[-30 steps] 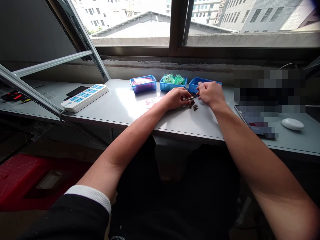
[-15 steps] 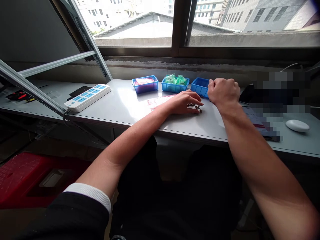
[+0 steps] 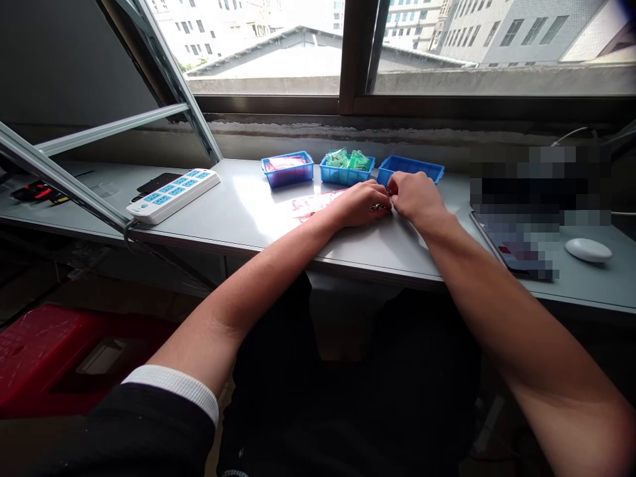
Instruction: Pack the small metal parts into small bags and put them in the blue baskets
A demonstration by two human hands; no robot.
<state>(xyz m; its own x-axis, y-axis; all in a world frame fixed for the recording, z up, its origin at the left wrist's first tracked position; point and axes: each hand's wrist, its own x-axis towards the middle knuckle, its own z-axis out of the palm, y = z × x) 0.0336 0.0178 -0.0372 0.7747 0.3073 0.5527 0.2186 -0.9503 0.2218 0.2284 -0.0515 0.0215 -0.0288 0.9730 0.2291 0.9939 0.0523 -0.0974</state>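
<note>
On the white table, my left hand (image 3: 365, 203) rests with its fingers curled round a little heap of small dark metal pieces (image 3: 378, 207). Most of the heap is hidden by the hand. My right hand (image 3: 418, 196) meets its fingertips, thumb and fingers pinched together. Something tiny and dark shows at the pinch, too small to make out. Under and beside my left wrist lies a clear plastic bag with red print (image 3: 318, 201). Just behind the hands stands a blue bin (image 3: 433, 171), its inside mostly out of sight.
Farther back are a blue bin (image 3: 289, 176) with pink-and-white packets and a blue bin (image 3: 344, 175) with green packets. A white power strip (image 3: 173, 195) lies left, beside a metal frame (image 3: 112, 126). At right are a dark flat object (image 3: 511, 248) and a white mouse (image 3: 589, 250).
My right hand has moved left and down from the right-hand blue bin to my left fingertips. The left hand's fingers have drawn in round the small metal pieces.
</note>
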